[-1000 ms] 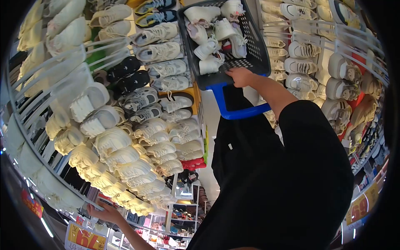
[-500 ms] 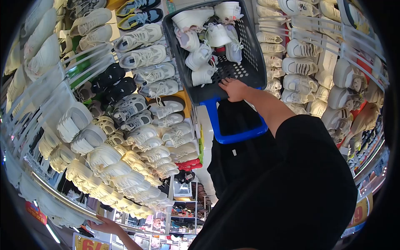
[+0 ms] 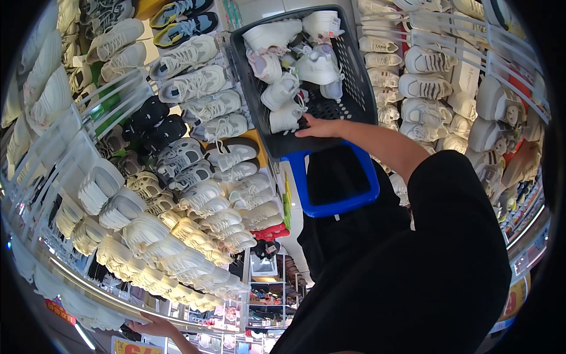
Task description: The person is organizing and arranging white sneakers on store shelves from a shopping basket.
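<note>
A dark grey shopping basket (image 3: 358, 65) with a blue handle (image 3: 340, 209) is in front of me, holding several white shoes. My right hand (image 3: 321, 126) reaches in over its near end, thumb and fingers apart. Those fingertips are right at the nearest white shoe (image 3: 286, 118), which lies against the left wall. Farther in, a white sneaker (image 3: 319, 66) rests on other shoes, and a white shoe with a tag (image 3: 322, 26) is in the far right corner. My left hand (image 3: 154, 325) is low on the left, fingers stretched out beside the lower shelf rail (image 3: 127, 305).
Tightly packed rows of light sneakers (image 3: 191, 82) fill the left shelves, with black shoes (image 3: 154, 125) among them. More shoes (image 3: 424, 85) line the right rack. Yellow price signs (image 3: 135, 347) hang at the edges. White dividers (image 3: 62, 138) stick out at left.
My right hand has moved left from the basket's near edge to the nearest white shoe. The upper sneaker in the basket has shifted and turned. The blue handle appears slightly lower.
</note>
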The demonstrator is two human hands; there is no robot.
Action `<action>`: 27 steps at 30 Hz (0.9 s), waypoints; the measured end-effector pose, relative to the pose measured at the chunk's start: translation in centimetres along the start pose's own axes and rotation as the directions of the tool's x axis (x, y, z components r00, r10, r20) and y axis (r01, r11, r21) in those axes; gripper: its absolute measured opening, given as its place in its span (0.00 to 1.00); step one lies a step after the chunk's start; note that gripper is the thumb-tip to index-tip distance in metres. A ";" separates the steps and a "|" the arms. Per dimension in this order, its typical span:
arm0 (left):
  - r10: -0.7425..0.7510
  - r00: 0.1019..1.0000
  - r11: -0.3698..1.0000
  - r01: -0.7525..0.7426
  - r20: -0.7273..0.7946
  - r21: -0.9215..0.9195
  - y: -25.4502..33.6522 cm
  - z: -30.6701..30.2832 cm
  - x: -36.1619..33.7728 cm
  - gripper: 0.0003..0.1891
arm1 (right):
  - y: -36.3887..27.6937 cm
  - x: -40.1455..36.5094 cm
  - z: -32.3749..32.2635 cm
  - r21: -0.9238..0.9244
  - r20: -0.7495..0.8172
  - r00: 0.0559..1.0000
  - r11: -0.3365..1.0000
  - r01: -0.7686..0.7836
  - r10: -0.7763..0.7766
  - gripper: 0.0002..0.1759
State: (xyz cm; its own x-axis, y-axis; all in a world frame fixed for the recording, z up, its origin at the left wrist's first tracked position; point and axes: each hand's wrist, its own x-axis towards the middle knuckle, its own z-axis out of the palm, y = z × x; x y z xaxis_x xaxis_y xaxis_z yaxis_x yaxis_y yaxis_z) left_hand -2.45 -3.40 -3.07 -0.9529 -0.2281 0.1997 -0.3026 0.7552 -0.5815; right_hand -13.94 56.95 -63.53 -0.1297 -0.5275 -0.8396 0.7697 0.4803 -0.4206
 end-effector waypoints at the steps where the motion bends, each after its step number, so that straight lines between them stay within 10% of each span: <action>1: 0.003 1.000 1.000 -0.003 -0.006 0.015 0.2 -0.1 0.0 0.26 | -0.4 0.1 1.0 -0.077 -0.199 0.978 0.996 0.045 -0.059 0.68; 4: -0.149 0.985 0.987 0.154 0.088 -0.045 -0.3 0.1 -0.3 0.27 | -3.1 0.6 2.8 0.064 -0.516 0.855 0.997 -0.032 0.060 0.63; 8: -0.179 0.980 0.984 0.177 0.090 0.029 -1.2 0.6 -0.5 0.27 | -4.1 6.6 6.7 -0.009 -0.771 0.601 0.946 0.325 -0.213 0.57; 11: -0.187 0.978 0.982 0.185 0.090 0.033 -1.4 0.4 -0.6 0.26 | -6.4 7.2 7.2 0.073 -0.817 0.577 0.993 0.094 0.005 0.55; 17: -0.131 0.991 0.987 0.127 0.033 0.103 -0.9 0.4 -0.3 0.24 | -4.0 9.4 4.7 0.303 -0.728 0.677 0.938 0.169 0.113 0.44; 20: -0.106 0.994 0.989 0.102 0.024 0.109 -0.9 0.3 -0.3 0.24 | -4.6 7.7 2.4 0.597 -0.462 0.869 0.787 0.156 0.178 0.42; 27: -0.142 0.989 0.985 0.137 0.042 0.110 -0.4 0.3 0.0 0.25 | -3.7 7.9 3.5 0.604 -0.485 0.864 0.765 0.222 0.132 0.40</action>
State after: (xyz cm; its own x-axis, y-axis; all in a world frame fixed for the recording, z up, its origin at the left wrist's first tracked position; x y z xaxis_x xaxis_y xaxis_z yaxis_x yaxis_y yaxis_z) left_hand -2.35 -3.86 -3.08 -0.9002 -0.3587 0.2470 -0.4303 0.6450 -0.6316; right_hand -15.62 48.53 -67.39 -0.3140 -0.0526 -0.9480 0.9377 -0.1733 -0.3010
